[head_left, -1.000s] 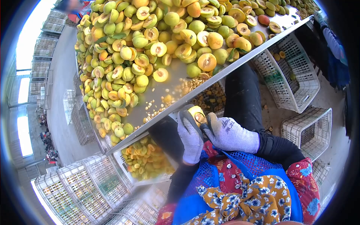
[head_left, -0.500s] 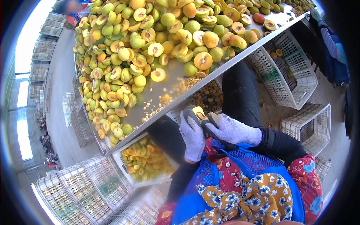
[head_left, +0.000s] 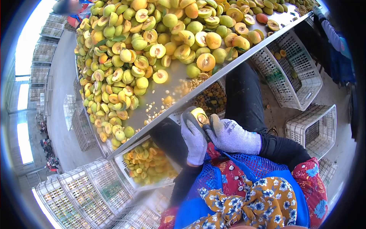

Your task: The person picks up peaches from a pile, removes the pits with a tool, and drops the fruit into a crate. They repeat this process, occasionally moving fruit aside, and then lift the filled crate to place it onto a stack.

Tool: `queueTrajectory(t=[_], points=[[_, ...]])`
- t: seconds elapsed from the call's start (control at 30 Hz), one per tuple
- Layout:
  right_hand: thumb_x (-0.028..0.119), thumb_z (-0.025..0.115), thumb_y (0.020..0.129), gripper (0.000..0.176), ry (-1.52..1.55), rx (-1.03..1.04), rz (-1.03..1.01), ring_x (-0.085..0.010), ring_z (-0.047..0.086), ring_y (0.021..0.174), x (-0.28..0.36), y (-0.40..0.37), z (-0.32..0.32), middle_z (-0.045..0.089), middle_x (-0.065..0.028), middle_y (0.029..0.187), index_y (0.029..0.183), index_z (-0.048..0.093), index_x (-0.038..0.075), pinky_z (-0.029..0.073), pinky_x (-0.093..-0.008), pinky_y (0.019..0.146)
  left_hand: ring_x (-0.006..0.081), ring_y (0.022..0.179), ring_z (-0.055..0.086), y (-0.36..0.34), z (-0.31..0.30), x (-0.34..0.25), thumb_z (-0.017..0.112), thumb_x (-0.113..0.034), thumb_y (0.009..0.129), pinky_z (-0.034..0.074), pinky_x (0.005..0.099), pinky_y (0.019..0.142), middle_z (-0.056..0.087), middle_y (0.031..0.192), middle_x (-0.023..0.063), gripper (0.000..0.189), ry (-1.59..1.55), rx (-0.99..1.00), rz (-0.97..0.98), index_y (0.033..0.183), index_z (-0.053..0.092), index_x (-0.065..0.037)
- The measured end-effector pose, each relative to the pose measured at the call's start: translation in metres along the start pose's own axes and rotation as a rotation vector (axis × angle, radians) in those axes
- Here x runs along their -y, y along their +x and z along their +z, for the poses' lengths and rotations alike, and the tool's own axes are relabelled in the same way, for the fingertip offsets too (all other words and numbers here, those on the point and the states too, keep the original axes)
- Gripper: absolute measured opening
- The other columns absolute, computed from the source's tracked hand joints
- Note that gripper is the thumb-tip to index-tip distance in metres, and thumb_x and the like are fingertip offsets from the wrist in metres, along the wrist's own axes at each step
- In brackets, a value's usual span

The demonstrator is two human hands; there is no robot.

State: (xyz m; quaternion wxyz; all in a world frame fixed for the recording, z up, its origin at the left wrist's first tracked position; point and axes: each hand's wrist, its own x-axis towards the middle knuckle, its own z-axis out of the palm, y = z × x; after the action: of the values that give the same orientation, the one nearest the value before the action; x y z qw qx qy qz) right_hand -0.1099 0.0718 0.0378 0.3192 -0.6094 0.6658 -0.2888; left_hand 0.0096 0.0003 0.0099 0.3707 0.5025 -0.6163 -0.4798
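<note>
My left hand (head_left: 193, 136), in a lilac work glove with dark fingers, is closed round a cut apricot half (head_left: 199, 116) just in front of the metal table edge. The cut face is turned up, with a brown hollow or stone in its middle. Against its right side press the closed fingers of my right hand (head_left: 233, 134), gloved the same way; whatever they grip is hidden. On the table beyond lies a large heap of whole and halved apricots (head_left: 126, 55). Loose stones (head_left: 152, 110) are scattered near the table's rim.
The metal table rim (head_left: 248, 59) runs diagonally past my knees. Below it at left stands a crate of apricot halves (head_left: 148, 164). More white plastic crates (head_left: 310, 128) stand at right, others at lower left (head_left: 87, 191). Another person (head_left: 72, 9) is at the far left, and a sleeve (head_left: 331, 36) shows at right.
My right hand has rolled, so the back of its glove now faces up more. The apricot half has tilted and shifted slightly left with my left hand.
</note>
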Motion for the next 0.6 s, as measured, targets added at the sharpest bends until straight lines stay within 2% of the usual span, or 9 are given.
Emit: queueTrajectory(t=[0.07,0.17,0.27,0.3,0.37,0.47,0.53,0.57,0.6], points=[[0.028,0.048,0.099,0.034,0.043,0.004,0.002,-0.032,0.061,0.05,-0.003,0.001,0.0,0.057,-0.0157,0.057,0.098,0.048,-0.006,0.047,-0.0407,0.044,0.0248,0.093,0.064,-0.002,-0.001,-0.004,0.036,-0.024,0.106,0.051,0.0355,0.083,0.065,0.104,0.0157,0.034,0.015,0.009,-0.023,0.116,0.057,0.001],[0.032,0.047,0.101,0.033,-0.2,-0.128,-0.436,-0.0253,0.061,0.049,-0.028,0.005,0.013,0.057,-0.0128,0.06,0.098,0.051,-0.001,0.046,-0.0359,0.043,0.0243,0.091,0.065,-0.005,0.0,-0.001,0.038,-0.023,0.106,0.051,0.0347,0.081,0.064,0.105,0.0164,0.033,0.003,0.002,-0.003,0.117,0.057,0.002],[0.036,0.045,0.102,0.035,0.848,0.489,0.444,-0.0175,0.056,0.045,0.006,0.013,-0.04,0.054,-0.0071,0.061,0.097,0.055,0.003,0.044,-0.0303,0.042,0.0241,0.09,0.065,-0.007,0.002,-0.003,0.04,-0.021,0.105,0.052,0.0346,0.079,0.064,0.104,0.0165,0.031,0.036,0.011,0.089,0.116,0.057,0.002],[0.037,0.044,0.102,0.035,0.844,0.484,0.46,-0.0154,0.055,0.045,0.005,0.013,-0.037,0.053,-0.0054,0.061,0.097,0.055,0.003,0.043,-0.0285,0.041,0.024,0.089,0.065,-0.007,0.001,-0.005,0.04,-0.021,0.105,0.052,0.0347,0.079,0.064,0.104,0.0165,0.03,0.058,0.016,0.129,0.116,0.056,0.002],[0.038,0.043,0.103,0.036,0.837,0.47,0.492,-0.0114,0.052,0.043,0.001,0.011,-0.031,0.049,-0.002,0.061,0.096,0.055,0.005,0.041,-0.0251,0.039,0.0219,0.09,0.064,-0.004,-0.002,-0.001,0.038,-0.023,0.106,0.051,0.0331,0.082,0.064,0.103,0.0155,0.032,0.057,0.092,0.071,0.116,0.057,0.002],[0.042,0.047,0.102,0.037,1.13,0.526,0.68,-0.0101,0.047,0.04,0.003,0.014,-0.04,0.048,-0.0008,0.059,0.095,0.054,0.006,0.037,-0.0233,0.035,0.0191,0.09,0.063,0.004,-0.005,0.011,0.037,-0.026,0.107,0.05,0.0313,0.084,0.064,0.102,0.0138,0.035,-0.142,0.195,-0.074,0.114,0.057,0.002],[0.042,0.048,0.102,0.035,1.503,0.583,0.742,-0.0066,0.041,0.04,-0.007,0.011,-0.035,0.046,0.0011,0.059,0.096,0.054,0.008,0.032,-0.0209,0.034,0.0173,0.091,0.062,0.005,-0.006,0.018,0.037,-0.029,0.107,0.049,0.0302,0.085,0.064,0.101,0.0125,0.038,-0.322,0.239,-0.221,0.113,0.058,0.002],[0.042,0.049,0.102,0.034,1.694,0.606,0.765,-0.0049,0.039,0.04,-0.016,0.009,-0.03,0.045,0.0021,0.059,0.096,0.055,0.009,0.03,-0.0197,0.034,0.0167,0.091,0.062,0.007,-0.008,0.015,0.037,-0.029,0.107,0.049,0.0301,0.084,0.064,0.101,0.0119,0.038,-0.291,0.291,-0.201,0.113,0.058,0.001],[0.042,0.049,0.102,0.036,1.76,0.686,0.758,-0.0059,0.036,0.038,-0.024,0.01,-0.027,0.041,0.0026,0.057,0.096,0.054,0.007,0.028,-0.0198,0.033,0.0162,0.091,0.062,0.01,-0.012,0.01,0.037,-0.03,0.107,0.049,0.0299,0.084,0.065,0.101,0.0112,0.038,-0.259,0.345,-0.182,0.113,0.059,0.001]])
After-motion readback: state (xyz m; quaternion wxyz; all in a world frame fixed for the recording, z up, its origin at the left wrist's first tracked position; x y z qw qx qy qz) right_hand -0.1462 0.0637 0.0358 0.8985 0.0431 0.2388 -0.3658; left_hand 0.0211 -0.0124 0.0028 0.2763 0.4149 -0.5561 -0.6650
